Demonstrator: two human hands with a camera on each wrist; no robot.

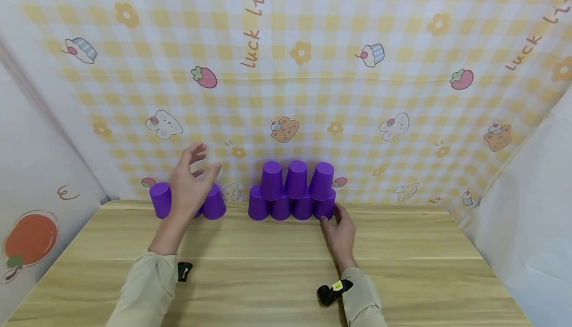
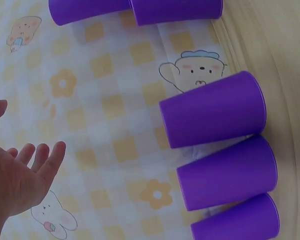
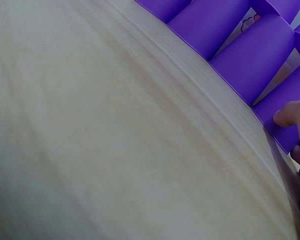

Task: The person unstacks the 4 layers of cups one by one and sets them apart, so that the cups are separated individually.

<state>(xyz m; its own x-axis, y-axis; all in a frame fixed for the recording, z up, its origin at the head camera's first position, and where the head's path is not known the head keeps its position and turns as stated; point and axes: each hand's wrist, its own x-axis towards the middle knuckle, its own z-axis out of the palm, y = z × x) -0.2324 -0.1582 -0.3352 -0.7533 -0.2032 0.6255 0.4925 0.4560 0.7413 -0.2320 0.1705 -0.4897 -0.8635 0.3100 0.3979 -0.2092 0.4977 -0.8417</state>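
Purple cups stand upside down along the back of the table. Three upper cups (image 1: pixel 297 178) rest on a lower row of several cups (image 1: pixel 280 207). My right hand (image 1: pixel 341 232) grips the rightmost lower cup (image 3: pixel 285 105), its thumb on the front and fingers round the right side. Higher up at the left, my left hand (image 1: pixel 192 180) is raised with fingers spread and nothing held. Behind that forearm is a separate row of cups (image 1: pixel 214 204), partly hidden in the head view. The left wrist view shows three of these cups (image 2: pixel 215 110) side by side, apart from the left hand (image 2: pixel 22 175).
A yellow checked cloth (image 1: pixel 339 103) with cartoon prints hangs right behind the cups. The wooden table (image 1: pixel 250 272) stretches out in front of them. White sheets (image 1: pixel 527 207) close off both sides. Black wrist straps (image 1: pixel 330 293) show by the sleeves.
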